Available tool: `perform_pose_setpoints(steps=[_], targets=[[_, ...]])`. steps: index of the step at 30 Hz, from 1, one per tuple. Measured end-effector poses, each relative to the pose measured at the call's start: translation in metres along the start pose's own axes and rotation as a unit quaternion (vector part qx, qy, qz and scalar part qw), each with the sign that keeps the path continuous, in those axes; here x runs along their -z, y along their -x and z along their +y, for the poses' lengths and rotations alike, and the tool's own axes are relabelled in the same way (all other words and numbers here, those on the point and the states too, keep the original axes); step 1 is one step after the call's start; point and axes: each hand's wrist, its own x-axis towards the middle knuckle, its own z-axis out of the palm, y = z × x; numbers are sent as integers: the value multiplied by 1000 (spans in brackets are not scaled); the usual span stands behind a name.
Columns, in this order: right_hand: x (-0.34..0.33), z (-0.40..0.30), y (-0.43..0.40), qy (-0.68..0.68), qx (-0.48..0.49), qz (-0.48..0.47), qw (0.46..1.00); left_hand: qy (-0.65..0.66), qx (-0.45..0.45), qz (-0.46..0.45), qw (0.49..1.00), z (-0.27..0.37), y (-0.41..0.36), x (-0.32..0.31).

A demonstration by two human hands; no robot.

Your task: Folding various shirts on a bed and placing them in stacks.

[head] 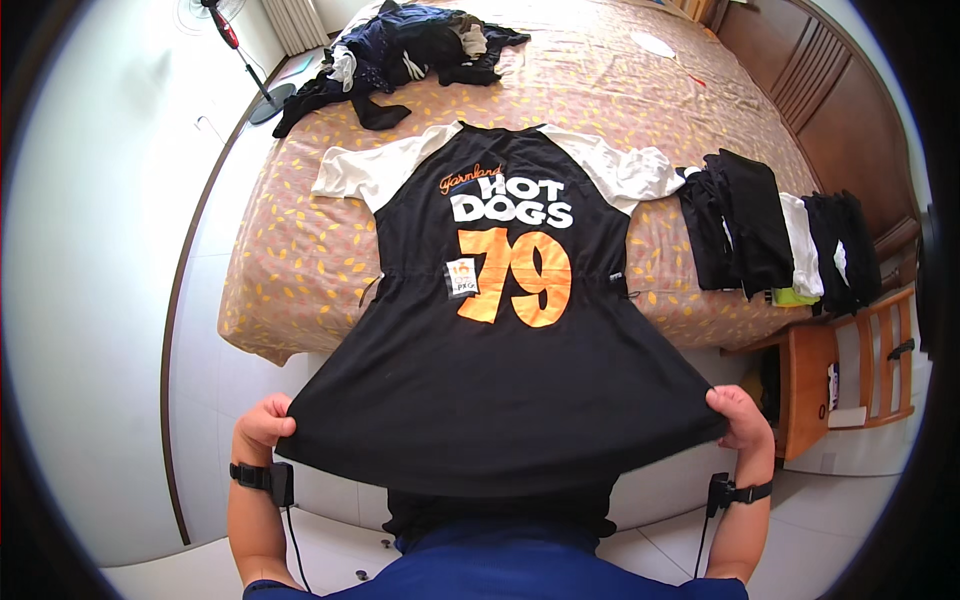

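A long black raglan T-shirt dress (pixel 502 360) with white sleeves and large orange and white print lies spread on the bed, collar away from me. Its lower part is pulled taut past the bed's near edge, above my lap. My left hand (pixel 268 421) grips the left hem corner between thumb and fingers; my right hand (pixel 736 416) pinches the right hem corner. Drawstring ends hang out at both sides of the waist. The white right sleeve reaches the stacks of folded dark clothes (pixel 739 217).
A bed (pixel 300 262) with a leaf-patterned sheet carries a heap of dark clothes (pixel 405 45) at the far left and a white hand fan (pixel 652 44) farther back. A standing fan (pixel 259 82) is at left, a wooden chair (pixel 874 367) at right.
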Motion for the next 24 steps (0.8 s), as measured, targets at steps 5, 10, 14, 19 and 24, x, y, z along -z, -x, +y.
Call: perform_pose_setpoints(steps=[5, 10, 14, 19, 24], targets=[[-27, -13, -30, -83, 130, 74, 985, 54, -48, -39, 997, 24, -27, -14], [-34, -34, -74, -254, 153, 86, 951, 5, -201, -37, 979, 39, -72, -22], [-34, -54, -113, -306, 177, 73, 933, 56, -242, 29, 968, 54, -114, -29], [-33, -96, -171, -318, 187, 99, 924, 122, -225, 35, 966, 90, -173, -18], [-15, -145, -255, -327, 199, 90, 919, 97, -261, -6, 961, 150, -252, 9]])
